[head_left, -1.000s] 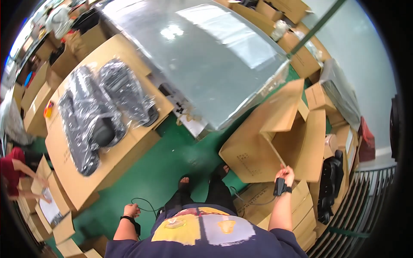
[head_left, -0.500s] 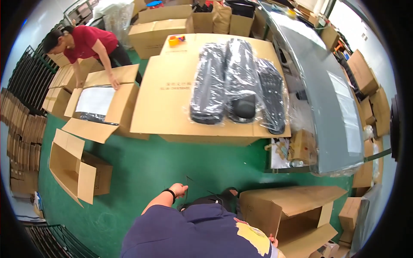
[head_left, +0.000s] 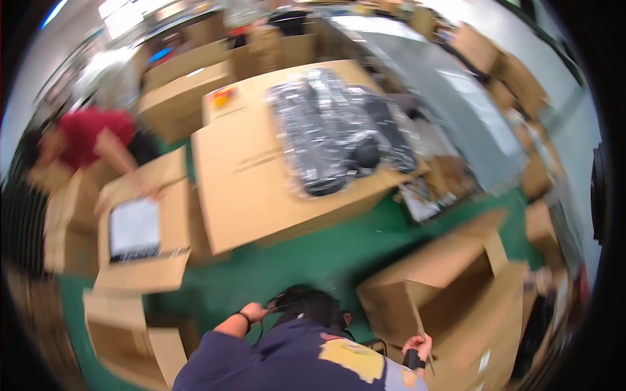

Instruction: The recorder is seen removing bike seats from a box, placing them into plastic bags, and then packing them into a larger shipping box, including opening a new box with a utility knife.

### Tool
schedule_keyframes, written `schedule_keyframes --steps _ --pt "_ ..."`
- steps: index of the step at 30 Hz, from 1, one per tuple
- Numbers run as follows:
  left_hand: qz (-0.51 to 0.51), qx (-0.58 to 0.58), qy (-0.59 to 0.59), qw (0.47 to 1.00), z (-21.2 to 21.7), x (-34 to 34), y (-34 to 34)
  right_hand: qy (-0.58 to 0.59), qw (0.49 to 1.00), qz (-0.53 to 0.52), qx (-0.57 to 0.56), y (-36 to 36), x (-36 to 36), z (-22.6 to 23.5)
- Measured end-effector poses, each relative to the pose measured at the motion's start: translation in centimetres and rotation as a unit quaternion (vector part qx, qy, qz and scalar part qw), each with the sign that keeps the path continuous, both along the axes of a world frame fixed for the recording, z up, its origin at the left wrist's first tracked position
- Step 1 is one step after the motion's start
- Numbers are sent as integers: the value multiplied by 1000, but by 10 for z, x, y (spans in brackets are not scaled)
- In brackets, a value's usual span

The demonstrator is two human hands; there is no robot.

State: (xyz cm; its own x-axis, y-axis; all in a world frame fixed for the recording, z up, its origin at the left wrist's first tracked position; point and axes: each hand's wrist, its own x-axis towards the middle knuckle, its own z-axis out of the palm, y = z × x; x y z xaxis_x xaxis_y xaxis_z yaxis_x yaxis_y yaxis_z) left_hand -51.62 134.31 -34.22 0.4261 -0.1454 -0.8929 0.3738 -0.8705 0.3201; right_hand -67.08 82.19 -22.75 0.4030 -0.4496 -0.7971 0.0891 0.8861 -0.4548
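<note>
My left hand (head_left: pixel 253 312) is closed in front of my body, a black band on its wrist. It grips a thin black cord (head_left: pixel 261 331), blurred and partly lost against my dark trousers. To my right, my right hand (head_left: pixel 417 346), with a dark band at the wrist, pinches the edge of a flap on an open cardboard box (head_left: pixel 385 306). This box lies with its opening toward the right, and its inside is in shadow.
Ahead, a large closed carton (head_left: pixel 241 189) bears several black parts in clear plastic (head_left: pixel 319 130) and an orange tape roll (head_left: pixel 222 99). At left, a person in red (head_left: pixel 98 137) leans over an open carton (head_left: pixel 173 215). Another open box (head_left: pixel 117 319) stands nearer. A grey table (head_left: pixel 450 111) runs along the right.
My view has turned and tilted to the right. My right hand, mostly hidden before, now shows on the box flap. My left hand has drawn closer to my body with the cord.
</note>
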Motion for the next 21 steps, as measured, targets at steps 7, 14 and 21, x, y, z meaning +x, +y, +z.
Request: schedule_keyframes --steps 7,14,21 --pt "118 -98 5 988 -14 103 111 81 993 -83 5 203 -23 -41" --pt "-82 -101 9 991 -4 181 177 95 988 -120 -2 350 -67 -33" --pt "-630 -62 -195 749 -66 216 201 156 957 -232 -79 486 -163 -7"
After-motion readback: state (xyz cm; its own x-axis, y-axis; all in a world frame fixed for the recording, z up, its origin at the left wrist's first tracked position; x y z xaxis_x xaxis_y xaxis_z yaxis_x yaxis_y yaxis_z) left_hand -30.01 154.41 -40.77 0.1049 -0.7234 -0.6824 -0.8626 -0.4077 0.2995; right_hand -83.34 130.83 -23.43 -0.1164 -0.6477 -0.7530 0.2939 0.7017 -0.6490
